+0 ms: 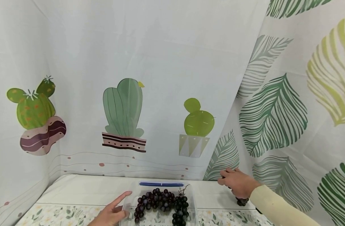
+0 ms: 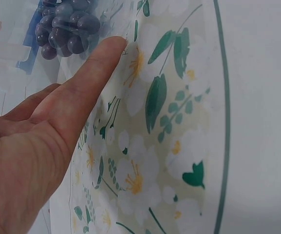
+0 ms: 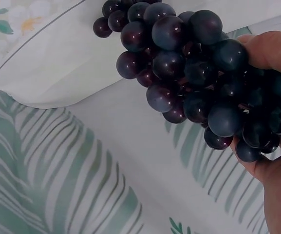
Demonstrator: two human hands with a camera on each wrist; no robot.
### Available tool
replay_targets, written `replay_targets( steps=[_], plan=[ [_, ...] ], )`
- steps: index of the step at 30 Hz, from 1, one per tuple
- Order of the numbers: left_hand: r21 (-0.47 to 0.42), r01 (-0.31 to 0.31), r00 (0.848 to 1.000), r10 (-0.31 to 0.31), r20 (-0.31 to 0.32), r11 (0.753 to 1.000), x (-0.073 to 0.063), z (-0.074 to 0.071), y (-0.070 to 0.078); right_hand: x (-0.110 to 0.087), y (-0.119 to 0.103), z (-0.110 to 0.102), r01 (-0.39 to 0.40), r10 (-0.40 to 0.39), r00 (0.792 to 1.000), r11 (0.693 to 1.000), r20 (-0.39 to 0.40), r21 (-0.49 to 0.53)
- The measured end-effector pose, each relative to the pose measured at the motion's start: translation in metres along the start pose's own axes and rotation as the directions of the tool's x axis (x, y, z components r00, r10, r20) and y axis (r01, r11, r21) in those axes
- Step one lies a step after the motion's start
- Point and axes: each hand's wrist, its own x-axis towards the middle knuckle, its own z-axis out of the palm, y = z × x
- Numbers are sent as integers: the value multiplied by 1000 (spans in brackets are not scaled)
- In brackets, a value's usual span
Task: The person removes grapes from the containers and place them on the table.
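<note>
Dark purple grapes point(image 1: 158, 199) lie in a clear plastic container point(image 1: 193, 204) at the bottom middle of the head view. A bare stem point(image 1: 184, 189) sticks up at its right end. My left hand point(image 1: 111, 215) is at the container's left side, index finger stretched along its corner and thumb close to its wall; in the left wrist view the thumb point(image 2: 94, 73) reaches out straight. Off to the right, my right hand point(image 1: 240, 183) grips another bunch of dark grapes point(image 3: 179, 63), mostly covered by the hand in the head view. Its fingers and thumb curl round one end.
A blue strip point(image 1: 161, 184) runs along the container's far edge. The table has a white cover and a flowered cloth point(image 1: 67, 213). Behind hangs a white curtain point(image 1: 166, 62) with printed cacti; a leaf-print curtain point(image 1: 271, 125) hangs close beside the right arm.
</note>
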Motion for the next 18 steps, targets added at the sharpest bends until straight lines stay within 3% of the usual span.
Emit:
replay_targets(
  steps=[13, 18],
  plan=[
    [-2, -22, 1000, 22, 1, 1000, 0, 1, 0, 4, -7, 5, 55, -55, 998, 999, -21, -2],
    [36, -8, 999, 9, -44, 999, 1, 4, 2, 6, -14, 6, 68, -67, 997, 997, -26, 42]
  ],
)
